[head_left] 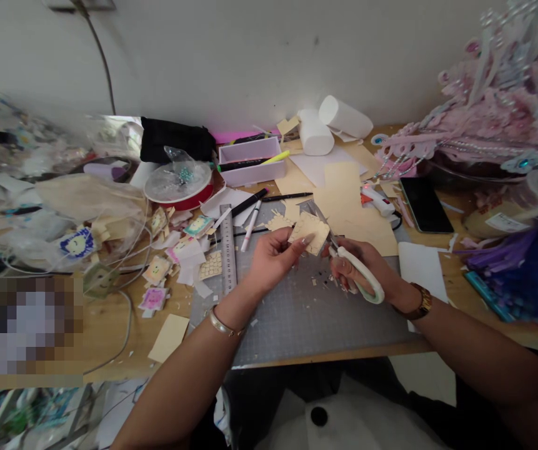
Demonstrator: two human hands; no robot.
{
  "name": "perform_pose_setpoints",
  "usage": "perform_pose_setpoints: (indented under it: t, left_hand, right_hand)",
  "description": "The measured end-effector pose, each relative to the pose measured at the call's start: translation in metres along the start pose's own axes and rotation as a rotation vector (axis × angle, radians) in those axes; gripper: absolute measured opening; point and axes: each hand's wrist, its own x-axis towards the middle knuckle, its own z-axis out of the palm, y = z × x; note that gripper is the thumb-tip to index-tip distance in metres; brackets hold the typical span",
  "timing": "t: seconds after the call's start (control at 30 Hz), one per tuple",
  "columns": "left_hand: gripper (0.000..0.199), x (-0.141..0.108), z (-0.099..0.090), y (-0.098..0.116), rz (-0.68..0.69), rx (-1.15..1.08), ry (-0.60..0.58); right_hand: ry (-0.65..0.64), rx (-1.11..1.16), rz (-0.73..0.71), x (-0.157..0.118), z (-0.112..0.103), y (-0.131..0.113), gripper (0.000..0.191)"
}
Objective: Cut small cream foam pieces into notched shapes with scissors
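Note:
My left hand [275,259] pinches a small cream piece of paper [310,232] with drawn lines on it, thumb on top. The fingers of my right hand [367,265] go through the white handles of a pair of scissors [360,275]. The scissor blades lie along the right edge of the paper; how far apart they stand is hard to make out. Both hands are above a grey cutting mat [278,319] with small scraps on it. Beyond the left hand lies another cut cream paper piece [278,220].
Left of my hands lie a steel ruler [228,250], a white marker [251,226] and several small drawn paper pieces [157,270]. Behind are a lilac box [250,161] of pens and cream paper sheets [338,194]. A hot glue gun [377,200] and a phone [425,204] lie right.

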Motion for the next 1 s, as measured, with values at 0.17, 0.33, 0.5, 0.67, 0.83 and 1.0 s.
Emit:
perform_pose_setpoints:
  t: [0.17,0.33,0.5,0.67,0.83,1.0]
  left_hand:
    - [0.052,0.0011,0.0006,-0.0023,0.022,0.005,-0.004]
    - [0.053,0.0006,0.0003,-0.0039,0.034,0.018,-0.004]
    - [0.053,0.0014,-0.0007,-0.0055,0.04,0.025,0.009]
    - [0.05,0.0034,-0.0006,-0.0081,0.063,0.01,0.051]
    - [0.048,0.0043,-0.0019,-0.0093,0.061,-0.031,0.132]
    - [0.047,0.0035,-0.0013,-0.0068,0.034,-0.039,0.182]
  right_hand:
    - [0.003,-0.005,-0.014,-0.0006,0.0006,0.0007,0.054]
    - [0.019,0.011,-0.004,-0.0014,0.0011,0.0023,0.05]
    - [0.007,0.009,-0.005,0.0,-0.0021,0.0054,0.047]
    - [0.0,0.009,0.008,-0.0002,-0.0033,0.004,0.045]
    - [-0.023,-0.028,0.0,-0.0005,-0.0052,0.0066,0.042]
    - [-0.035,-0.074,-0.016,-0.0006,-0.0053,0.0072,0.042]
